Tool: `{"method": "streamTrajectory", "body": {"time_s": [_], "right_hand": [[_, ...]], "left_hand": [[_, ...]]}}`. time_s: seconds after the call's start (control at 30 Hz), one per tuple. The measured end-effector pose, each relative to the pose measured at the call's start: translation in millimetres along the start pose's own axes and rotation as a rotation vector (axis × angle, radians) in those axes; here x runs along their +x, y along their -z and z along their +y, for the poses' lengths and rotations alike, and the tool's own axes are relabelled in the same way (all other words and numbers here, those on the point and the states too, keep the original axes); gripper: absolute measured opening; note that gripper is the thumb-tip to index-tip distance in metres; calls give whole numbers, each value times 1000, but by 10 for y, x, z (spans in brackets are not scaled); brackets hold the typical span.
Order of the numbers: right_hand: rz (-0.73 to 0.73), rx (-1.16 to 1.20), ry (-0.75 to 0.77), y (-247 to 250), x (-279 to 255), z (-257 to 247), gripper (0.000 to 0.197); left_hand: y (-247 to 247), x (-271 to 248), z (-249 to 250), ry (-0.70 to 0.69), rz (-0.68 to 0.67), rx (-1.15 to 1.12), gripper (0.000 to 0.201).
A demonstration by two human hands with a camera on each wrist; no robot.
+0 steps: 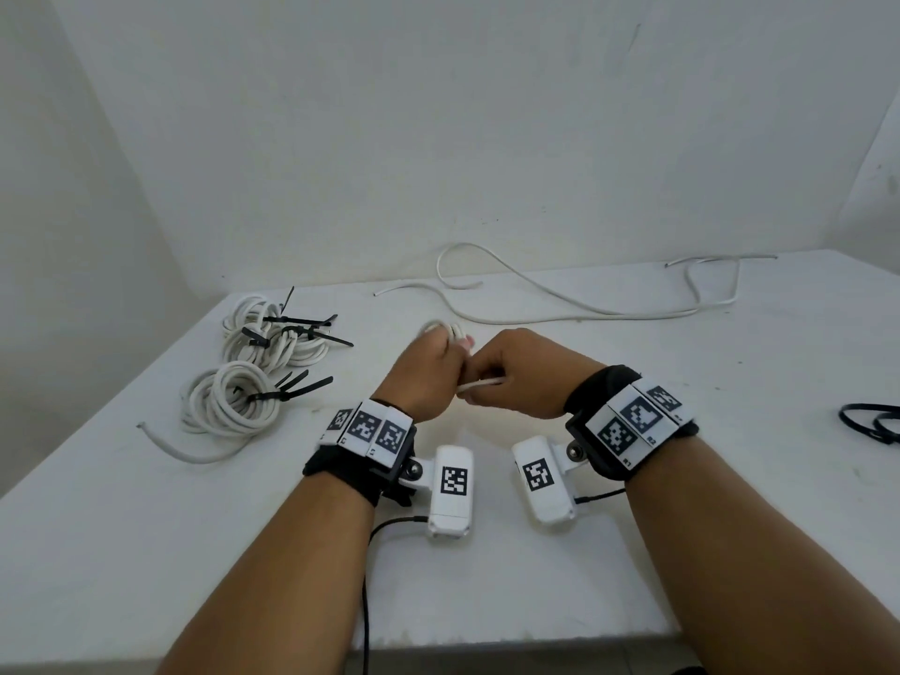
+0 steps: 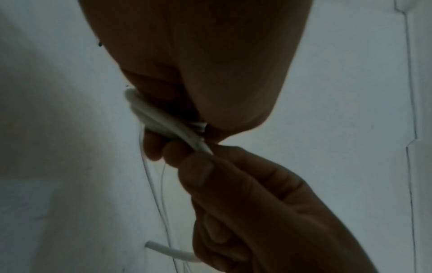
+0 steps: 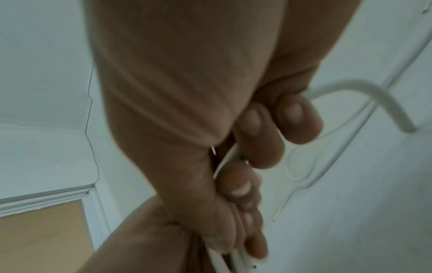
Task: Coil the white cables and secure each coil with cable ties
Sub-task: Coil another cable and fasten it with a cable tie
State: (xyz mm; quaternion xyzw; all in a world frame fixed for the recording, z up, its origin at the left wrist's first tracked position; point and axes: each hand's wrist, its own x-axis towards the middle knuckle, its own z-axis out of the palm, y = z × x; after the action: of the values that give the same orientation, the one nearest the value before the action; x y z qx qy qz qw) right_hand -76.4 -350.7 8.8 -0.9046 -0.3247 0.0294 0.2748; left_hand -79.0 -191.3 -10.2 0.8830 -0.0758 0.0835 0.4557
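My left hand (image 1: 428, 367) grips a small coil of white cable (image 1: 440, 328) above the middle of the white table (image 1: 633, 552). My right hand (image 1: 521, 377) is closed around the same cable's tail (image 1: 482, 383), right beside the left hand. In the left wrist view the coil (image 2: 149, 110) sits under my left fingers, and the right hand (image 2: 245, 194) holds the strand with its cut end (image 2: 168, 249) sticking out. In the right wrist view my right fingers (image 3: 257, 138) curl round the cable, whose short free end (image 3: 385, 103) arcs out to the right.
Two tied coils (image 1: 272, 338) (image 1: 229, 401) with black cable ties lie at the left of the table. Loose white cables (image 1: 535, 289) (image 1: 706, 280) trail along the back by the wall. Spare black cable ties (image 1: 871, 426) lie at the right edge.
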Motion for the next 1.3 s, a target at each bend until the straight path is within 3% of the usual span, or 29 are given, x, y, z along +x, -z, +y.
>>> {"method": "streamTrajectory", "body": {"time_s": [0.1,0.17,0.23,0.33,0.57,0.83,0.97,1.1,1.3], "right_hand": [[130,134,10,37,-6,44,9],[189,198,34,84,-14,58,13],[222,274,73,117,-27,64,13],[351,334,83,162,-13,159,8],[546,502,45,206,15,303,2],[460,490,28,-17,107,186,15],[380,640,32,-89,141,117,23],[352,850,10,-109,127,62,22],[322,931,52,-123,137,49,27]], "left_hand": [[11,-33,37,51,-239,163,22],[9,-65,80,58,-285,22,33],[5,-91,103,135,-284,-258,43],[5,-89,86,151,-291,-460,61],[116,-91,101,77,-239,-783,56],[117,-74,123,48,-132,-1101,54],[76,-65,119,3,-38,-1149,54],[42,-77,142,-34,-64,-1180,53],[45,-61,121,-68,-115,-1235,56]]}}
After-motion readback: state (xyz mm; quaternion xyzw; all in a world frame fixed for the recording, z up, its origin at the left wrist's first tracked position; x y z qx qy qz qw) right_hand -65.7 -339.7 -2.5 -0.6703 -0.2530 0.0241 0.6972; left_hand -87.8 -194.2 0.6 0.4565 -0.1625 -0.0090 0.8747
